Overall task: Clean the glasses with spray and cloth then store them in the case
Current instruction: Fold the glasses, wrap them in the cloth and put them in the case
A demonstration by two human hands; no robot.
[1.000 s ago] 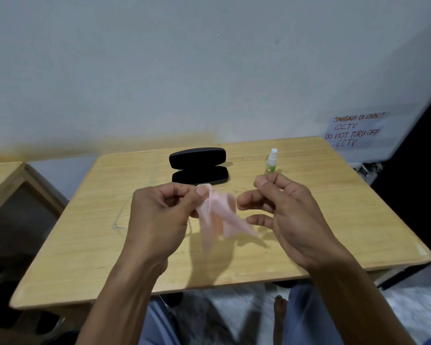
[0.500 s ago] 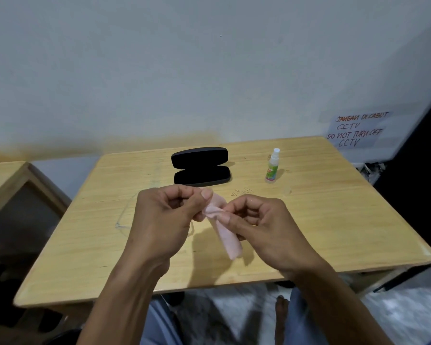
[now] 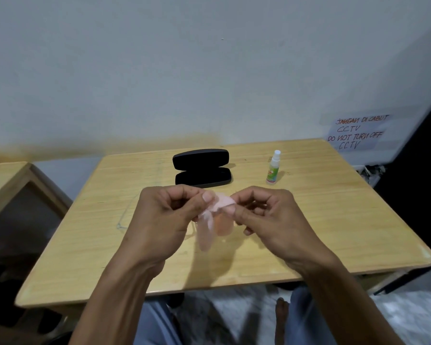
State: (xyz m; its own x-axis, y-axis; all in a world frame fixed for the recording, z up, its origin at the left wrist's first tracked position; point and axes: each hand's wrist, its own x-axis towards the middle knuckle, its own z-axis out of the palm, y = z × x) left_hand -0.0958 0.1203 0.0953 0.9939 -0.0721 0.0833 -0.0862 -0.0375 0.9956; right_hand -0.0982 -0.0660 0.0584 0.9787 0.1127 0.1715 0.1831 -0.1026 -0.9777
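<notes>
Far left, second wooden table (image 3: 3,180), partly in frame, apart from the worktop (image 3: 334,220). Worktop is light wood, rounded corners, set against a pale wall (image 3: 184,70). Faint clear outline on the worktop left of the left hand, near 560,900, maybe glasses, too faint to tell. Left hand (image 3: 164,220) raised over the worktop centre, fingers curled, thumb and forefinger pinching the left end of a pink cloth (image 3: 209,225). Cloth is bunched at the top between both hands, two folds hanging down toward the worktop; can't tell whether the lower tips touch the wood. Cloth throws a shadow on the worktop below it. Behind the hands, black case (image 3: 202,168) lies open on the worktop, lid tilted up at the back, tray toward the person, inside looks dark, contents not readable. Right hand (image 3: 264,217) close beside the left one, fingers curled, thumb and forefinger pinching the right end of the cloth. Both hands closed on the cloth, near touching at the thumbs. Spray (image 3: 273,168) stands upright on the worktop right of the case, well apart from it, white cap, green label. Paper note (image 3: 356,133) on the wall at far right, hand-lettered, reads about CCTV. Under the worktop edge, the person's legs in blue and one bare foot (image 3: 281,317) on a pale floor.
</notes>
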